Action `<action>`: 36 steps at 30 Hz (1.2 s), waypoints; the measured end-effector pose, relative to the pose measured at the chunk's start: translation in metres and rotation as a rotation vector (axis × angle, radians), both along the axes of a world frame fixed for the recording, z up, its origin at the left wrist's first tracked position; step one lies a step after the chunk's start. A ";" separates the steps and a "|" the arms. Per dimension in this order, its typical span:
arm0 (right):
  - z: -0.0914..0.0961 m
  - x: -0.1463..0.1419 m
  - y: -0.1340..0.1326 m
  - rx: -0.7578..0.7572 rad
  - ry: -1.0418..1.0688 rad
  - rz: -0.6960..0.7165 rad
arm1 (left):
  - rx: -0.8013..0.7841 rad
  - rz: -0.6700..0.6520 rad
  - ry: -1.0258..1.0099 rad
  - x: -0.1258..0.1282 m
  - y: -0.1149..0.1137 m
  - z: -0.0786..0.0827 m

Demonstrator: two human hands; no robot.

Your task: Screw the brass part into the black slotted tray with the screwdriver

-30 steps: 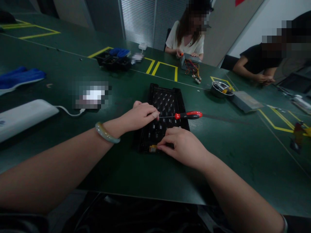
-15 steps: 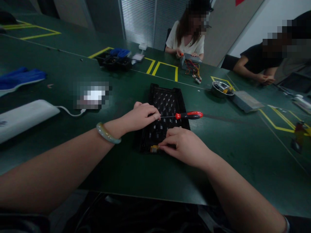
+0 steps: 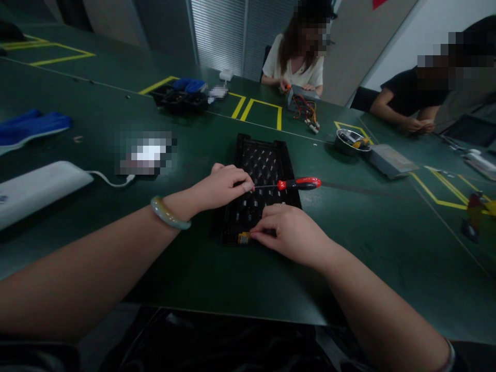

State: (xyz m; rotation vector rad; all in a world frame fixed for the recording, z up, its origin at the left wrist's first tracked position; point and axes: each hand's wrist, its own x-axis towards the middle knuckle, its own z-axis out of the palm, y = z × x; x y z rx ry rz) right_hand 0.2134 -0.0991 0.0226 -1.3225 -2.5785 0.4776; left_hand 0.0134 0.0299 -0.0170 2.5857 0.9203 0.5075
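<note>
A black rectangular tray-like frame (image 3: 290,160), with rows of small pale marks inside, lies on the green table in front of me. Over its left side is my left hand (image 3: 228,183), closed with the fingertips on the shaft of a red-and-black screwdriver (image 3: 306,183). The screwdriver lies across the frame, its handle pointing right. My right hand (image 3: 289,232) rests over the near right part of the frame, thumb and forefinger pinched at the edge of a small yellow piece (image 3: 243,238) in the near corner. The fingertips partly hide that piece.
A white power bank-like block (image 3: 42,188) with a cable and a blurred phone-like thing (image 3: 149,152) lie left. A blue glove (image 3: 34,126) lies farther left. Beyond are a black box (image 3: 180,98), a metal bowl (image 3: 351,142) and a grey plate (image 3: 393,160). Two people sit opposite.
The whole view has shifted slightly. Both hands, the screwdriver and the yellow piece keep nearly the same places relative to the frame.
</note>
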 end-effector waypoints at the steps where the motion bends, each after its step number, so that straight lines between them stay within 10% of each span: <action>1: 0.000 0.000 0.000 0.006 0.025 0.002 | 0.002 0.000 0.003 0.000 0.000 0.000; 5: 0.006 0.009 -0.001 0.120 0.168 -0.127 | -0.010 -0.007 0.006 0.000 0.000 0.002; 11: -0.009 0.049 0.031 0.702 0.715 -0.939 | 0.041 0.057 -0.057 0.000 -0.003 0.000; 15: -0.035 0.063 0.055 0.328 1.006 -1.207 | 0.092 0.149 -0.100 -0.002 -0.005 0.001; 26: -0.051 0.053 0.060 0.001 1.208 -1.074 | -0.089 -0.427 0.037 0.007 -0.035 0.028; 36: -0.054 0.048 0.060 -0.032 1.326 -1.077 | -0.104 -0.430 0.125 0.013 -0.049 0.032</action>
